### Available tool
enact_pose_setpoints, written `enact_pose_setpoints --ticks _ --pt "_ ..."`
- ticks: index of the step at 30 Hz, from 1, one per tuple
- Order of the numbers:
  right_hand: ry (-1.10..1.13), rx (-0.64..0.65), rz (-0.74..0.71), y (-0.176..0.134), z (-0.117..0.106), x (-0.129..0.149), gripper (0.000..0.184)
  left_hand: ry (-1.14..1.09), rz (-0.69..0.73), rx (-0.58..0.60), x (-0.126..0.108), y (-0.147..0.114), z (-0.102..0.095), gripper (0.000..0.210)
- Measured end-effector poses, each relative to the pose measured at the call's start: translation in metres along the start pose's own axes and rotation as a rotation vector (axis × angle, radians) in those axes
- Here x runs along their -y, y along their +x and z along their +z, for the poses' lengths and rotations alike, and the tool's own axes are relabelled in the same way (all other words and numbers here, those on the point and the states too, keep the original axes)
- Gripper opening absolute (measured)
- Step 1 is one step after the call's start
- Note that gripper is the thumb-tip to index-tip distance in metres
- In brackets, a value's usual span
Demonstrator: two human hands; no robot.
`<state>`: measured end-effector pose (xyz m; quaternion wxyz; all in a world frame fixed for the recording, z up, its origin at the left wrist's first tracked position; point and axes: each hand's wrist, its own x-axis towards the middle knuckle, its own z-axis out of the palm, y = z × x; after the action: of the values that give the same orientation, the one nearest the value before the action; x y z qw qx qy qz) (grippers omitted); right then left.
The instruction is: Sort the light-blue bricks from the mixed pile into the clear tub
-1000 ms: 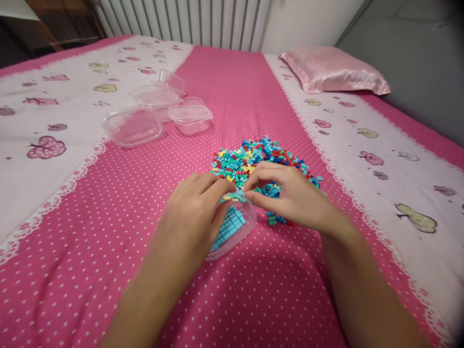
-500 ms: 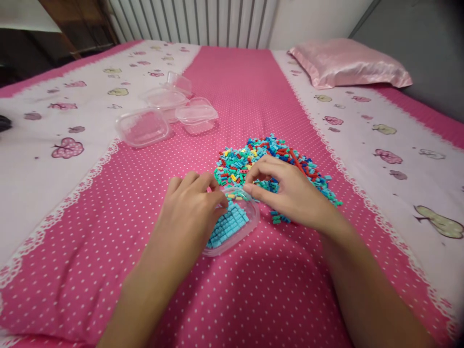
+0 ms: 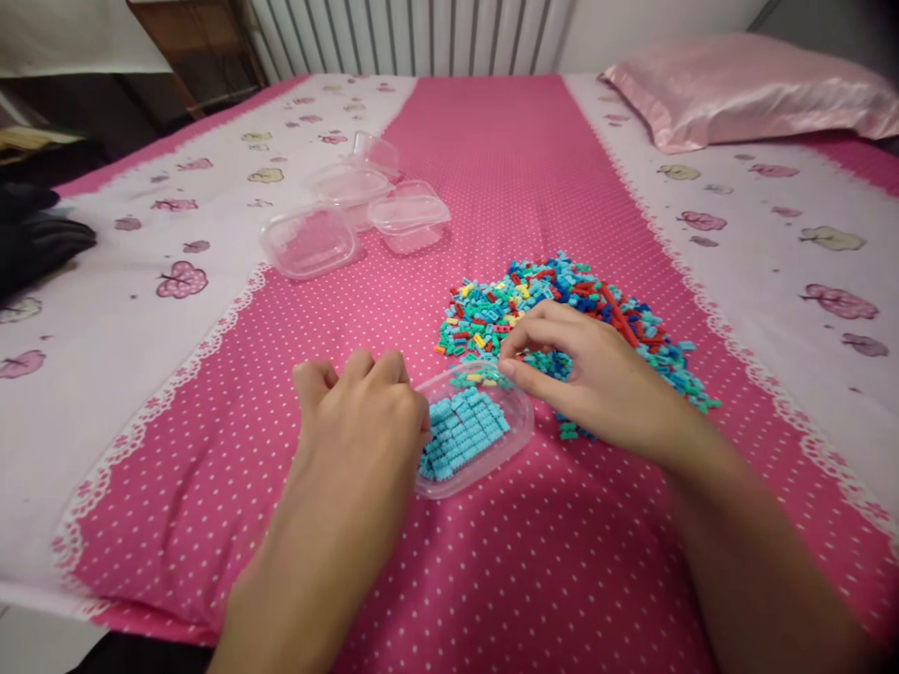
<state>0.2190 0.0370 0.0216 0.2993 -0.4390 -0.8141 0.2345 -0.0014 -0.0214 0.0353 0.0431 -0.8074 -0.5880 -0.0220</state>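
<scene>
A shallow clear plastic container or lid (image 3: 521, 432) lies on the bedspread in front of me. Inside it, light-blue toy building bricks (image 3: 467, 431) are packed in rows, with a few green and yellow ones at its far end. My left hand (image 3: 358, 421) is at the container's left side with its fingers curled in; whatever they hold is hidden. At the far right rim, my right hand (image 3: 572, 365) has thumb and index finger pinched together, and I cannot make out what is between them. Just beyond is a loose pile of small mixed bricks (image 3: 484, 314), partly covered by this hand.
Several clear plastic containers (image 3: 313, 241) stand together farther back on the pink dotted bedspread (image 3: 484, 178). At the back right lies a pink satin pillow (image 3: 751, 89). A black object (image 3: 38, 234) rests on the left edge, and a white radiator (image 3: 414, 37) is behind the bed.
The view has swung left, so everything sits farther right. My left hand has drawn back leftward from the bricks, uncovering more of them. My right hand keeps its pinch by the rim.
</scene>
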Motion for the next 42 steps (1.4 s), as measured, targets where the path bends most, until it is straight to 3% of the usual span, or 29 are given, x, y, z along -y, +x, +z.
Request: enact_pose_setpoints --ticks 10,16,18,21,23,28,33,35,42 --pt "-0.018 -0.006 -0.021 0.001 -0.007 -0.002 0.013 0.048 -0.055 -0.019 -0.003 0.000 -0.002 0.013" --pt "-0.112 -0.031 0.014 -0.002 -0.017 -0.018 0.009 -0.043 -0.154 0.039 -0.003 0.005 -0.013 0.020" --pt "-0.161 0.058 0.050 -0.003 -0.021 -0.025 0.002 -0.067 -0.207 0.048 -0.002 0.008 -0.015 0.020" --pt "-0.198 0.311 0.117 -0.005 -0.021 -0.032 0.012 -0.105 -0.231 0.038 0.002 0.010 -0.015 0.018" --pt "-0.232 0.392 0.152 -0.005 -0.017 -0.033 0.014 -0.128 -0.204 0.007 0.004 0.010 -0.013 0.016" --pt "-0.346 0.332 0.155 -0.005 0.001 -0.033 0.026 -0.137 -0.184 0.029 0.005 0.010 -0.008 0.016" --pt "-0.391 0.314 0.182 -0.001 0.000 -0.029 0.006 -0.136 -0.195 0.064 0.003 0.011 -0.011 0.018" --pt "-0.318 0.288 0.177 0.001 -0.005 -0.024 0.008 -0.142 -0.185 0.047 0.004 0.011 -0.010 0.018" --pt "-0.013 0.070 0.060 0.001 -0.009 -0.004 0.007 -0.321 -0.014 -0.201 0.006 0.010 -0.003 0.008"
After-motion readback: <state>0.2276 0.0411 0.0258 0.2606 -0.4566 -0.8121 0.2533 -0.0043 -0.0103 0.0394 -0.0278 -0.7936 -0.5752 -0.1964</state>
